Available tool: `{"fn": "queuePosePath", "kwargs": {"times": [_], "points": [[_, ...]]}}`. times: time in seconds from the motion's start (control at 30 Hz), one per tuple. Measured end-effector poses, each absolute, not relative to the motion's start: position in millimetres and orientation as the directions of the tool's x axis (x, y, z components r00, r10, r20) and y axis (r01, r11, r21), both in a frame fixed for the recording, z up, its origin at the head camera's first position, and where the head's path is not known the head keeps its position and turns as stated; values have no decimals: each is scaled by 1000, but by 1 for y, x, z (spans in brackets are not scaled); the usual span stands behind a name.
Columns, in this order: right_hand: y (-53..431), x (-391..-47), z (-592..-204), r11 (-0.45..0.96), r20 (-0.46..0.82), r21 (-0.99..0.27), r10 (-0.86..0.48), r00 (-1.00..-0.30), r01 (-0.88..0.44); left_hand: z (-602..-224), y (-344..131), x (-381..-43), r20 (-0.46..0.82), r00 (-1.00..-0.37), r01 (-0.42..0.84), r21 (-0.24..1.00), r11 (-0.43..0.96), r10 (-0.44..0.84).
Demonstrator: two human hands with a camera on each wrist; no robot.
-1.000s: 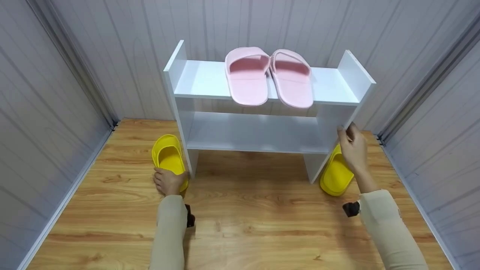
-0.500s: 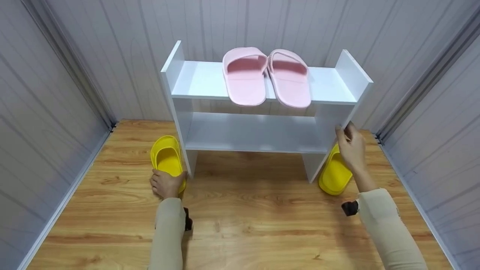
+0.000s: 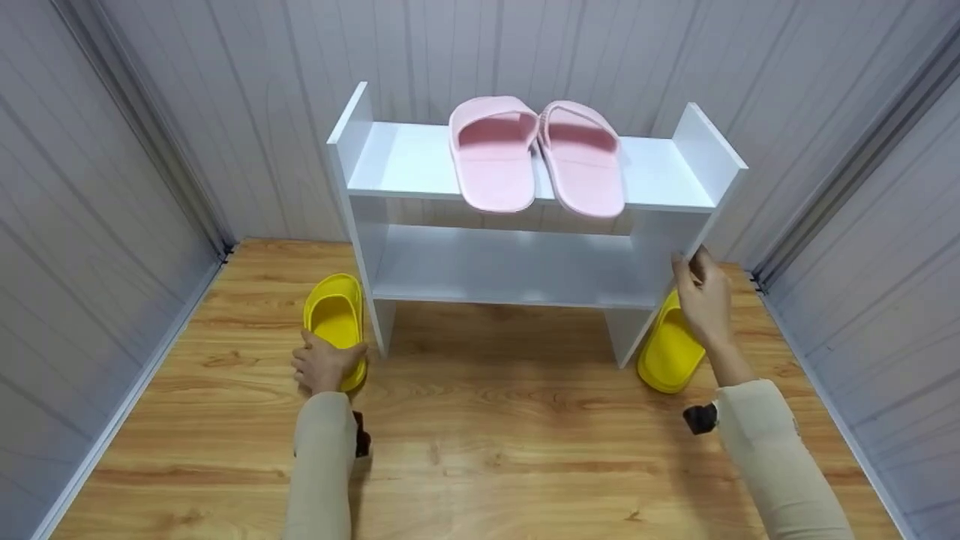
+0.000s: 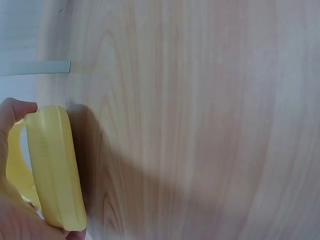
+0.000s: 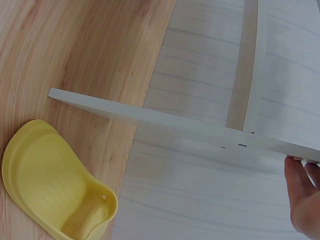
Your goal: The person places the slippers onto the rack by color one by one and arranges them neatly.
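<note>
In the head view, my left hand [image 3: 324, 363] grips the heel end of a yellow slipper [image 3: 335, 319] on the floor, just left of a white two-tier shoe rack [image 3: 510, 262]. The left wrist view shows the thumb on one side edge of this slipper's sole [image 4: 55, 170] and fingers at the other. My right hand [image 3: 705, 300] holds the front edge of the rack's right side panel [image 5: 150, 117] between thumb and fingers. Below that hand, a second yellow slipper [image 3: 670, 349] lies against the outside of the panel, partly covered by the hand and wrist.
Two pink slippers [image 3: 495, 165] sit side by side on the rack's top shelf, heels over its front edge. Panelled walls [image 3: 135, 187] enclose the wood-look floor [image 3: 480, 450] at the back and both sides.
My left hand has shifted slightly left and toward me with its yellow slipper, widening the gap to the rack. The slipper now lies straighter. My right hand stays on the side panel.
</note>
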State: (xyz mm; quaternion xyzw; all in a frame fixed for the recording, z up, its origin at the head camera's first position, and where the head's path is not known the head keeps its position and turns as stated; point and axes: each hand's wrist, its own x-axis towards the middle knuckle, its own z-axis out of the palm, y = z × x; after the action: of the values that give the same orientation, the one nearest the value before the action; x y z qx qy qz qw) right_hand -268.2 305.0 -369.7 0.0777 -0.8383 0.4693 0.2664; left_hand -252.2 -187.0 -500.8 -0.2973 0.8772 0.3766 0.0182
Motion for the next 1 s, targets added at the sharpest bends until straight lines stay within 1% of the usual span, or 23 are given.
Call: {"fn": "queuePosePath", "kwargs": {"times": [0.13, 0.37, 0.57, 0.63, 0.8, 1.0], "points": [[305, -269, -371, 550, 529, -737, 111, -841, -392, -499, -194, -251, -279, -834, -529, 649, 547, -475], [302, -267, -369, 539, 526, -745, 110, -844, -394, -492, -211, -251, -264, -871, -483, 606, 632, -413], [290, -252, -352, 517, 518, -756, 100, -849, -401, -486, -225, -246, -283, -896, -444, 620, 647, -343], [287, -247, -348, 521, 517, -755, 102, -850, -397, -485, -230, -244, -287, -904, -428, 625, 653, -317], [291, -251, -352, 536, 520, -751, 120, -846, -386, -479, -242, -237, -287, -927, -373, 638, 674, -241], [286, -245, -346, 533, 522, -752, 120, -844, -389, -470, -262, -228, -336, -933, -324, 633, 703, -128]]}}
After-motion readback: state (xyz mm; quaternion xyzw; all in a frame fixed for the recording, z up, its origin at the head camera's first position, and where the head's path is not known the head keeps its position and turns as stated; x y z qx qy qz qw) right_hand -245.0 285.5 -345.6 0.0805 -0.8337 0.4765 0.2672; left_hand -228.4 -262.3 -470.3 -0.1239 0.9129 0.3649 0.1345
